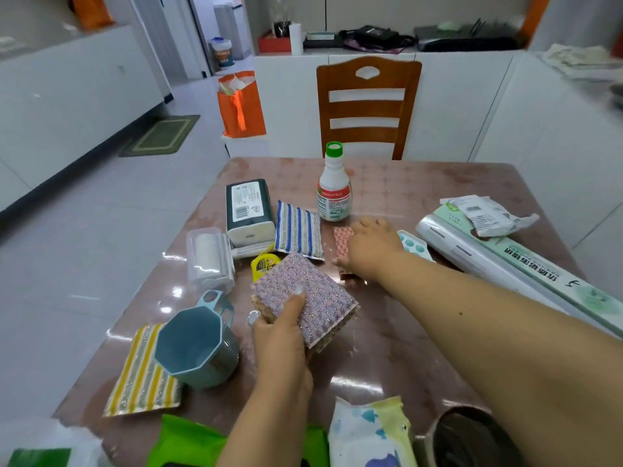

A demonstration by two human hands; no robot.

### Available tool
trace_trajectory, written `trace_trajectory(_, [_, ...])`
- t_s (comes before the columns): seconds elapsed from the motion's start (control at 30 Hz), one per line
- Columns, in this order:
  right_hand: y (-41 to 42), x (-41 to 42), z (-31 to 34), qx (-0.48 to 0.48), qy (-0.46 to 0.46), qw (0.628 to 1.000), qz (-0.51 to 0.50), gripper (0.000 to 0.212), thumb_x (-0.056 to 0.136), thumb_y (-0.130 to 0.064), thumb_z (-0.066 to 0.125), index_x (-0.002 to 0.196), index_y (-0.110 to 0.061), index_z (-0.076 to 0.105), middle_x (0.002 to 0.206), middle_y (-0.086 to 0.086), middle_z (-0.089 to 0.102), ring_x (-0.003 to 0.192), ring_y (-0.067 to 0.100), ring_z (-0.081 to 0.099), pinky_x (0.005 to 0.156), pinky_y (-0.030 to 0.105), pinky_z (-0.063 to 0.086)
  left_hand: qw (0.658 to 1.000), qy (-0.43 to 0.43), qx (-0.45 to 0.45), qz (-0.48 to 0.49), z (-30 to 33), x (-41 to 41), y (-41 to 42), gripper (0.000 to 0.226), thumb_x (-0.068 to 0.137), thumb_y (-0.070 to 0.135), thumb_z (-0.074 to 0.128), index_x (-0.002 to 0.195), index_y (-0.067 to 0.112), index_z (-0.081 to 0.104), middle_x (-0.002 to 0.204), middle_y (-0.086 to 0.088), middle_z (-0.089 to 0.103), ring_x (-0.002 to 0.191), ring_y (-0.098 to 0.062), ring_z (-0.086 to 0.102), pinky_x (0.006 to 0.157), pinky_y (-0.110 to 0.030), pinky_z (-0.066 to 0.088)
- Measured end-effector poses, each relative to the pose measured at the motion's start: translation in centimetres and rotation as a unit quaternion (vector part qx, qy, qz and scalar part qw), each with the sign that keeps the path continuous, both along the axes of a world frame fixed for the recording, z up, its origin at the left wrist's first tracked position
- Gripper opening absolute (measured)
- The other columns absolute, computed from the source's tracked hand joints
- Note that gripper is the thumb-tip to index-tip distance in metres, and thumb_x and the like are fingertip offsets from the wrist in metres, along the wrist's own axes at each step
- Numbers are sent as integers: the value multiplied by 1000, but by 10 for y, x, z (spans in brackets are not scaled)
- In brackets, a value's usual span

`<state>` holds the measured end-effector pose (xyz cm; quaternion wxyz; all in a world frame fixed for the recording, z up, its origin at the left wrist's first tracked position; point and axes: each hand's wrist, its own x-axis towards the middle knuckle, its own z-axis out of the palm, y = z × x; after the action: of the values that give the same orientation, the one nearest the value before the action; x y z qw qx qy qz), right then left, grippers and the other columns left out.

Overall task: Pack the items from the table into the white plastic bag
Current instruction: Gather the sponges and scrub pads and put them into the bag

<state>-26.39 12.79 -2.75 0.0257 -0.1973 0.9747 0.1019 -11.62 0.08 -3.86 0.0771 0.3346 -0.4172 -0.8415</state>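
Head view, left hand (pixel 279 335): we pinch the purple sponge stack (pixel 310 303)
Right hand (pixel 369 247): fingers spread over the orange sponge (pixel 342 242)
Beside it: striped blue sponge (pixel 298 229), bottle (pixel 333 190)

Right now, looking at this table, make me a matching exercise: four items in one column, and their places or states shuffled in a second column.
Items:
1. purple sponge pad
2. teal cup
3. white bottle
4. red sponge pad

States:
A. upright at the far side
B. gripped in the left hand
C. under the right hand
D. tilted on the yellow striped pad

Pairs: 1-B, 2-D, 3-A, 4-C
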Motion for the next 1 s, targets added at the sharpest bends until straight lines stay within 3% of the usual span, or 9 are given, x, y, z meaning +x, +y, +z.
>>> trace_trajectory(0.17, [2,0,-14,-20,-44,999,-21,59,82,-56,60,117,-8,61,129,12,56,121,29,48,100,38,37,1000,5,16,2,2,-1,5,40,81,9,72,119,6,59,105,-19,73,92,-35,71,86,-59,53])
trace_trajectory(0.33, [4,-1,-11,-149,16,989,-13,27,91,-26,48,97,-8,67,103,14,68,93,33,61,76,33,44,1000,-3,20,-15,6,2,3,40,83,11,71,121,6,59,106,-19,73,95,-36,71,87,-59,53])
trace_trajectory(0.5, [8,20,45,-493,63,867,-32,21,91,-21,58,99,-9,73,100,5,72,89,18,62,76,30,51,999,-31,14,-37,13,3,0,35,84,18,71,117,9,62,101,-14,75,83,-27,73,67,-43,61])
trace_trajectory(0.6, [11,51,85,-581,-69,810,48,7,83,-11,68,83,-11,74,104,-3,71,97,5,62,84,12,47,998,-33,27,-46,23,1,-1,38,85,40,67,112,14,64,97,-9,76,85,-25,72,59,-38,61])
trace_trajectory(0.7, [4,80,91,-504,-253,818,108,5,77,-4,73,76,-9,74,96,-3,73,92,4,66,83,14,50,992,6,100,-80,38,-1,-3,65,76,68,57,117,18,66,108,-12,74,103,-32,69,91,-54,52])
trace_trajectory(0.8, [-6,89,82,-477,-298,814,147,7,80,-8,72,84,-4,75,96,3,74,92,13,68,84,20,52,991,5,97,-97,43,2,-3,42,86,49,59,104,13,69,93,-15,76,94,-33,69,89,-50,53])
trace_trajectory(0.9, [-12,61,70,-653,-332,680,-33,14,86,-12,61,89,1,65,96,18,70,87,27,68,88,35,56,994,-4,97,-57,33,6,-7,32,88,30,64,115,12,64,101,-15,75,97,-34,69,89,-50,53])
trace_trajectory(0.93, [-14,43,57,-673,-310,660,-122,14,89,-14,59,92,-1,62,94,19,68,81,28,67,84,39,57,994,3,96,-44,28,6,-9,35,88,28,65,120,12,62,106,-16,74,100,-34,69,89,-50,54])
trace_trajectory(1.0, [-21,11,30,-610,-279,696,-257,21,92,-28,58,100,-9,56,89,12,64,73,23,62,66,35,57,995,24,98,-24,20,7,-12,40,87,23,66,124,12,59,109,-16,73,101,-34,69,88,-52,54])
